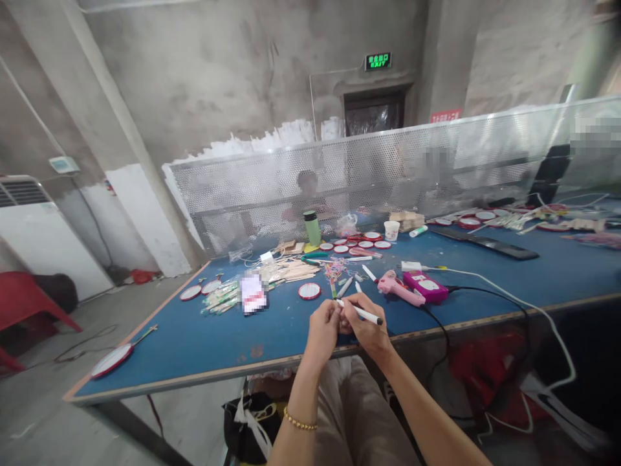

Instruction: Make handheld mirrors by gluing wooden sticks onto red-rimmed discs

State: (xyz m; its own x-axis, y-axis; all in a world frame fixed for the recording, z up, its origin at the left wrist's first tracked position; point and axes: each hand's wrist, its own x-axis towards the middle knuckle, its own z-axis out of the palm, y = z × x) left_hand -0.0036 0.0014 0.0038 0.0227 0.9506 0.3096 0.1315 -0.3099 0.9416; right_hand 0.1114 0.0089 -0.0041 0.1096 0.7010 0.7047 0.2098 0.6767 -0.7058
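My right hand (367, 327) grips a white marker pen (363, 312) with a black end, its tip pointing left toward my other hand. Close against it, my left hand (324, 325) is pinched around a narrow stick (333, 288) with pink and green colour on its upper part. The lower end of the stick is hidden by my fingers. Just beyond my hands lie several more white pens (369, 274) and a small pile of colourful loops (339, 266). A round red-rimmed disc (309, 291) lies flat to the left.
A pink glue gun (400, 288) and a purple box (425, 287) with cables lie on the right. A phone (253, 293), wooden sticks (294, 268) and a green bottle (312, 229) stand or lie further back-left. A perforated metal screen (272, 188) borders the table's far side.
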